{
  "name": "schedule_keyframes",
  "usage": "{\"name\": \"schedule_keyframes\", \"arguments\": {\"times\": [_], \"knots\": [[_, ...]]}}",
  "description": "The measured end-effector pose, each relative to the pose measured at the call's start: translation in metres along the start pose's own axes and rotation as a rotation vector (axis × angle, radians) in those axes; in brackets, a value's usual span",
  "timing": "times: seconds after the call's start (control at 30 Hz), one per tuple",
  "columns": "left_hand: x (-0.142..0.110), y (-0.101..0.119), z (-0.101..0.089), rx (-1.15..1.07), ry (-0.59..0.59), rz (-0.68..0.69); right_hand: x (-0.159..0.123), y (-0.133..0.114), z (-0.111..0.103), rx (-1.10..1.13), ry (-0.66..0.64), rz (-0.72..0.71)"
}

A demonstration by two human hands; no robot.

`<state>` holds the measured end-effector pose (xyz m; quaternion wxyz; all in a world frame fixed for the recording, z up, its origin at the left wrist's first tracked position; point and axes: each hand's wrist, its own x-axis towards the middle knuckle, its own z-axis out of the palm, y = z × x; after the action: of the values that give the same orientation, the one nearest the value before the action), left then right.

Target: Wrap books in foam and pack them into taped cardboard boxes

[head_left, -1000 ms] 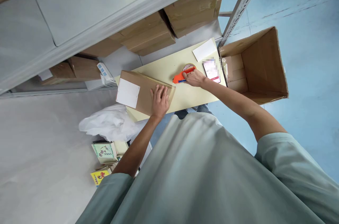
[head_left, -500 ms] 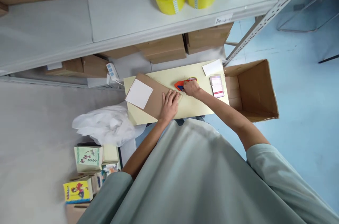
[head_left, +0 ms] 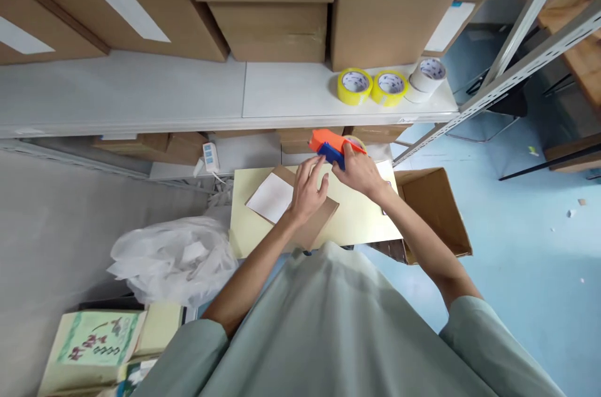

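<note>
My right hand (head_left: 360,173) grips an orange and blue tape dispenser (head_left: 328,145), held up above the pale yellow table (head_left: 244,231). My left hand (head_left: 307,191) is raised beside it, fingers spread, their tips reaching toward the dispenser's blue front. Under both hands a flat brown cardboard parcel (head_left: 319,221) lies on the table, with a white label (head_left: 271,197) on its left part.
An open cardboard box (head_left: 436,209) stands on the blue floor right of the table. The grey shelf (head_left: 188,93) behind carries three tape rolls (head_left: 373,84) and large cartons (head_left: 389,2). A white plastic bag (head_left: 173,259) and books (head_left: 98,340) lie at the left.
My right hand lifted the tape dispenser off the table. My left hand left the parcel and rose toward the dispenser. The view tilted up, showing the upper shelf and cartons.
</note>
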<state>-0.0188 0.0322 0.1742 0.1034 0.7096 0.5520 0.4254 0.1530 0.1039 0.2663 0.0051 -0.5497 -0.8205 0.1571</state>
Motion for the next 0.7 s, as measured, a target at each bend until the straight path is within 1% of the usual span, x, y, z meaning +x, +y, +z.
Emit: {"name": "schedule_keyframes", "arguments": {"times": [0.07, 0.17, 0.23, 0.3, 0.4, 0.5, 0.57, 0.6, 0.67, 0.7], "knots": [[0.038, -0.009, -0.019, -0.013, 0.05, 0.055, 0.026, -0.018, -0.019, 0.005, 0.105, -0.056], [0.086, -0.025, -0.047, -0.009, 0.116, 0.13, 0.075, -0.04, -0.033, 0.011, 0.244, -0.143], [0.106, -0.035, -0.065, 0.005, 0.139, 0.155, 0.108, -0.051, -0.034, 0.014, 0.316, -0.195], [0.116, -0.044, -0.083, 0.01, 0.142, 0.152, 0.137, -0.062, -0.029, 0.002, 0.343, -0.205], [0.115, -0.053, -0.104, 0.011, 0.136, 0.126, 0.165, -0.077, -0.017, -0.022, 0.313, -0.169], [0.099, -0.066, -0.118, 0.018, 0.128, 0.095, 0.176, -0.088, -0.006, -0.027, 0.262, -0.145], [0.083, -0.08, -0.122, 0.017, 0.106, 0.057, 0.173, -0.089, -0.001, -0.023, 0.279, -0.137], [0.073, -0.09, -0.122, 0.015, 0.089, 0.026, 0.168, -0.087, 0.001, -0.015, 0.318, -0.133], [0.051, -0.113, -0.12, 0.011, 0.04, -0.062, 0.149, -0.076, 0.01, 0.021, 0.445, -0.124], [0.038, -0.127, -0.118, 0.012, 0.011, -0.118, 0.134, -0.067, 0.017, 0.052, 0.51, -0.112]]}}
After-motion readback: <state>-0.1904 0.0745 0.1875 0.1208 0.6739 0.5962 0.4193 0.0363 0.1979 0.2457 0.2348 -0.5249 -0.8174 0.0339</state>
